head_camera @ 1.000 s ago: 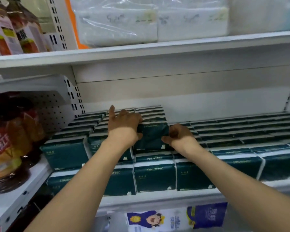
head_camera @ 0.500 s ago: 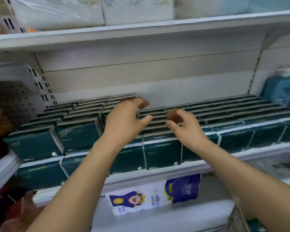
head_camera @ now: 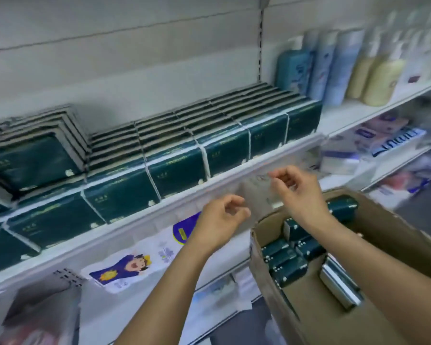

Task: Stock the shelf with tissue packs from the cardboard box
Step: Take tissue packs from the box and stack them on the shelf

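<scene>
My left hand (head_camera: pixel 219 217), right hand (head_camera: pixel 297 191): fingers loosely curled, empty, below shelf lip (head_camera: pixel 159 207); print on tissue packs (head_camera: pixel 177 175) illegible; cardboard box (head_camera: pixel 309 310) lower right.

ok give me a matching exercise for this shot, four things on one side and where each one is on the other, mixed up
Things
1. brown cardboard box
2. pale yellow plastic bottles
3. raised stack of dark green tissue packs
4. right hand

Places
a. far left of the shelf
b. next shelf section, upper right
c. over the open box, holding nothing
d. lower right, below the shelf edge

Pairs: 1-d, 2-b, 3-a, 4-c
</scene>
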